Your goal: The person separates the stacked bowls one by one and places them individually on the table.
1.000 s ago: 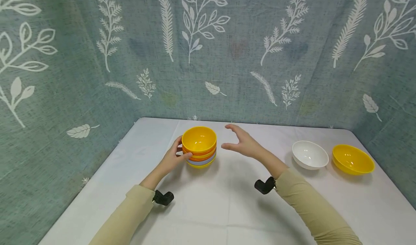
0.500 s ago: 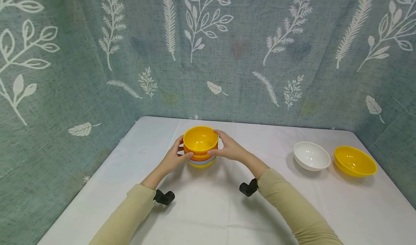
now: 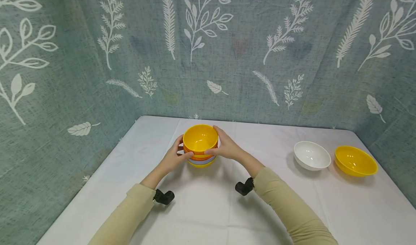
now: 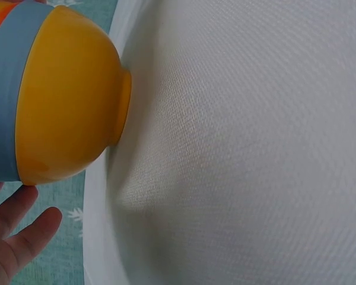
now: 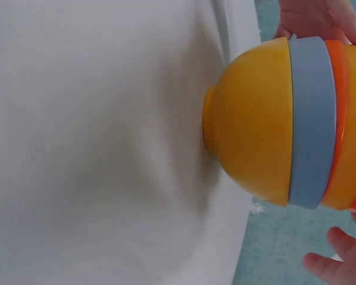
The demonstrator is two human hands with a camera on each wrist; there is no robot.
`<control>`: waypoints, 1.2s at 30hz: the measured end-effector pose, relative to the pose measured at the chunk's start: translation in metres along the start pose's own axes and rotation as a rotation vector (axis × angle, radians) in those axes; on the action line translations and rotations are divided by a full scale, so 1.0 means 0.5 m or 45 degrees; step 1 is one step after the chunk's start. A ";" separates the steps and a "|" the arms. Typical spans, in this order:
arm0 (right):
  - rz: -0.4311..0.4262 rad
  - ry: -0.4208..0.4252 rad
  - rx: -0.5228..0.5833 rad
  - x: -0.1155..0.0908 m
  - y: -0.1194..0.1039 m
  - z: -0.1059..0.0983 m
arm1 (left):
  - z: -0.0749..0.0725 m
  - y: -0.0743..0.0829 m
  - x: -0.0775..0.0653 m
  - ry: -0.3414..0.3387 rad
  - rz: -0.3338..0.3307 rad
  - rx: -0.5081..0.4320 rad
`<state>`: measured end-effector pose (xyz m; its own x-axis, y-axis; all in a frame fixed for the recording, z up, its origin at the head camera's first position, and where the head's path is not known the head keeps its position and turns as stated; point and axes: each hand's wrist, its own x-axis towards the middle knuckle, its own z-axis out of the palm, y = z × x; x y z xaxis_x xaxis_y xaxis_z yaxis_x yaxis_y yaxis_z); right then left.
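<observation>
A stack of bowls (image 3: 202,162) in yellow, orange and grey-blue stands upright on the white cloth, left of centre in the head view. Its top bowl (image 3: 200,139) is yellow and has nothing in it. My left hand (image 3: 172,159) holds the stack's left side, thumb across the front and fingers round behind. On the opposite side my right hand (image 3: 229,147) grips near the top, with its thumb in front and a finger at the far rim. In the left wrist view, the lowest yellow bowl (image 4: 71,98) rests its foot on the cloth, below the grey-blue bowl (image 4: 10,89).
To the right, a white bowl (image 3: 312,156) sits beside a wider yellow bowl (image 3: 355,162) near the table's right edge. A green-grey curtain (image 3: 240,75) with white leaf prints hangs behind the white-covered table (image 3: 208,216) and along its sides.
My right hand has come in from the right, out of the air, and taken hold of the stack's right side. The left hand has stayed in place on the stack.
</observation>
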<state>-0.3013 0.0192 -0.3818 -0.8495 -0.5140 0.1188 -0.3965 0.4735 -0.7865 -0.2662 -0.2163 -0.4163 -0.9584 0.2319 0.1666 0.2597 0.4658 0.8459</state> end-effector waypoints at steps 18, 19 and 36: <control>0.255 -0.072 0.467 0.012 0.011 0.023 | 0.000 0.002 -0.001 -0.004 -0.010 -0.001; 0.248 -0.073 0.474 0.012 0.012 0.024 | 0.000 0.000 -0.001 -0.003 -0.016 -0.004; 0.104 -0.001 0.474 0.017 0.001 0.024 | -0.008 0.067 -0.023 -0.042 -0.040 -0.011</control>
<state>-0.3045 0.0068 -0.3885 -0.8728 -0.4859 0.0463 -0.1737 0.2205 -0.9598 -0.2471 -0.2068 -0.3875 -0.9616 0.2453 0.1228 0.2281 0.4663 0.8547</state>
